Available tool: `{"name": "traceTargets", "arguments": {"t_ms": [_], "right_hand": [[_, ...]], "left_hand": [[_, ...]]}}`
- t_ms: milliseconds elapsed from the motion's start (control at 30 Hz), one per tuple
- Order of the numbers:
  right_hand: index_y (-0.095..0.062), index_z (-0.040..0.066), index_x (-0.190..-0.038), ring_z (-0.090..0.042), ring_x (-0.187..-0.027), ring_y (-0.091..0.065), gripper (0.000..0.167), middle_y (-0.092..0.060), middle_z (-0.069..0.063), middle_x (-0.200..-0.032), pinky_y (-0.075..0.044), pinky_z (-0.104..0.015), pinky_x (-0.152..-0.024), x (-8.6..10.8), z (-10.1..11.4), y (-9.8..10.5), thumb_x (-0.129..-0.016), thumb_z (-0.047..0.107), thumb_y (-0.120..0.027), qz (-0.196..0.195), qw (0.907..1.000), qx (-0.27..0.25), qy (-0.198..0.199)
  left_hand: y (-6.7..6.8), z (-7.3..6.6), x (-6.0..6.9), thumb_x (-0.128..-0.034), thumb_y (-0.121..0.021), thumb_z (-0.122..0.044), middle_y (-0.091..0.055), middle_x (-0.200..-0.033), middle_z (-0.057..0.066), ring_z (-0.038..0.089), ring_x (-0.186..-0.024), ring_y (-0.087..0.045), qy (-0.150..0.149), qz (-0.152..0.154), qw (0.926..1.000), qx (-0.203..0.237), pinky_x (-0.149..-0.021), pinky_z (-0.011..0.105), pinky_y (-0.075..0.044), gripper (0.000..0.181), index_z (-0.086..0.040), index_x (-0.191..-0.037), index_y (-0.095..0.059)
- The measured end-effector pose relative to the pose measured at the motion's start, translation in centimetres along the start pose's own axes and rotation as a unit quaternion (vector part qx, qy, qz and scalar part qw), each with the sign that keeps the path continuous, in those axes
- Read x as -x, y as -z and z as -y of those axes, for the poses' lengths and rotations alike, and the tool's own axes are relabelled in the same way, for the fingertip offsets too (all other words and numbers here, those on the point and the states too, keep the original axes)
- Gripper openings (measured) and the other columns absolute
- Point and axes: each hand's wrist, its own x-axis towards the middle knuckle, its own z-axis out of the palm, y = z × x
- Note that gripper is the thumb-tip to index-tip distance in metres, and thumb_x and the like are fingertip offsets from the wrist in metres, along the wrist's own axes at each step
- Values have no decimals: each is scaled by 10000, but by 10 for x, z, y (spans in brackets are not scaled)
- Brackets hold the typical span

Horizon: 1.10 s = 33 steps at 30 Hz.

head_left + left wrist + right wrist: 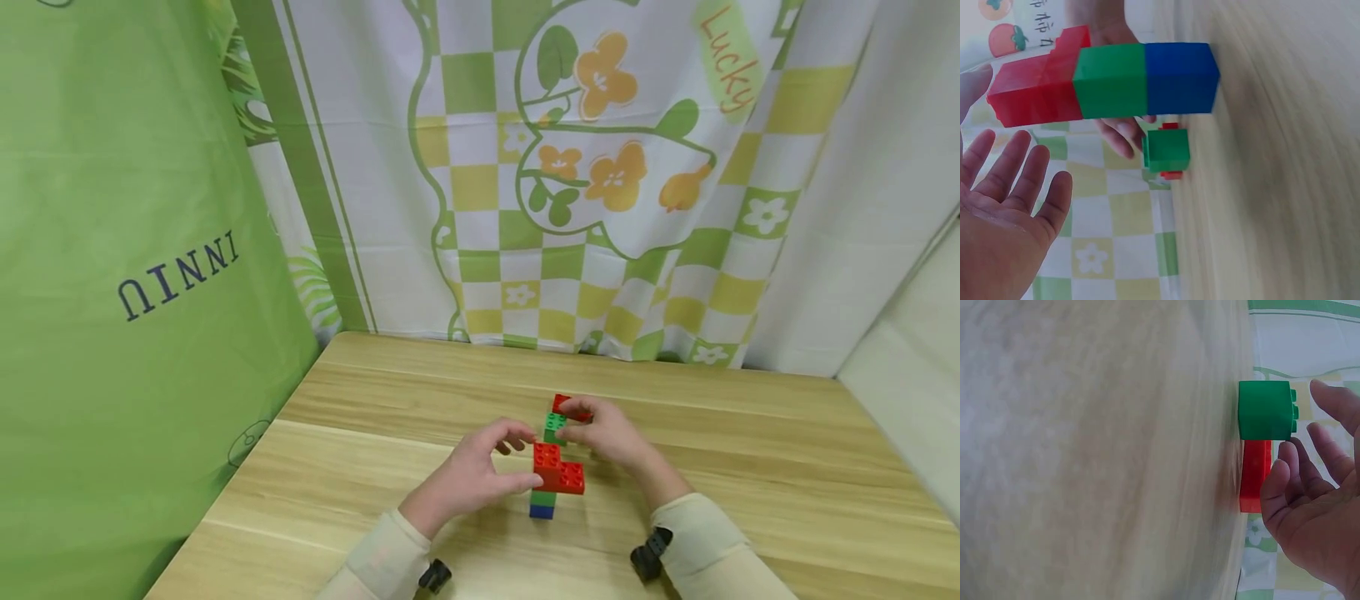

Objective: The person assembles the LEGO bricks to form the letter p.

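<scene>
A stack of toy building blocks stands upright on the table: a blue block (1182, 78) at the bottom, a green block (1113, 81) above it, red blocks (547, 467) on top. One red piece juts out to the right. My left hand (472, 471) is beside the stack, fingers spread and thumb close to the red top; whether the thumb touches is unclear. Behind the stack sits a single green block (1264, 410), with a red block (1254, 478) lying beyond it. Over these two hovers my right hand (607, 432), its fingers loosely bent and holding nothing.
The wooden table (405, 408) runs back to a checked, flowered curtain (480, 192). A green cloth (150, 208) hangs along the table's left side. Black wrist devices (651, 554) are worn over the pale sleeves.
</scene>
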Motion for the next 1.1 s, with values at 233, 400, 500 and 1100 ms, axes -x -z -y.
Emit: {"name": "traceTargets", "arguments": {"t_ms": [233, 400, 500, 1100], "right_hand": [[-630, 64, -1212, -252, -945, -564, 442, -613, -152, -1261, -494, -336, -645, -3, -2, -5, -826, 197, -799, -92, 9998, 67, -148], [-622, 52, -1210, -242, -906, -565, 433, -628, -124, -1187, -481, -339, -616, -1, -1, -6, -829, 168, -791, -82, 9997, -33, -231], [-628, 38, -1188, -214, -883, -587, 401, -651, -97, -1119, -485, -333, -630, -2, -1, -6, -836, 154, -782, -7, 9999, -16, -161], [-643, 12, -1156, -209, -890, -590, 378, -647, -56, -989, -487, -363, -791, 0, -2, -8, -828, 143, -778, 72, 9994, 329, -88]], "left_hand": [[0, -8, -2, -923, -692, -351, -649, -1195, -15, 163, -1082, -575, 56, -111, 9997, 193, -954, 377, -465, 362, -161, -1223, -618], [0, -9, -3, -940, -669, -359, -656, -1197, -17, 223, -1087, -583, 200, -94, 9991, 360, -955, 428, -462, 326, -182, -1211, -640], [0, -9, -4, -937, -682, -311, -660, -1163, -54, 276, -1074, -597, 135, -84, 9988, 469, -942, 429, -470, 297, -162, -1192, -650], [-2, -4, -4, -939, -685, -278, -654, -1109, -91, 112, -978, -608, 424, 57, 9962, 756, -834, 292, -514, 251, -179, -1168, -661]]}}
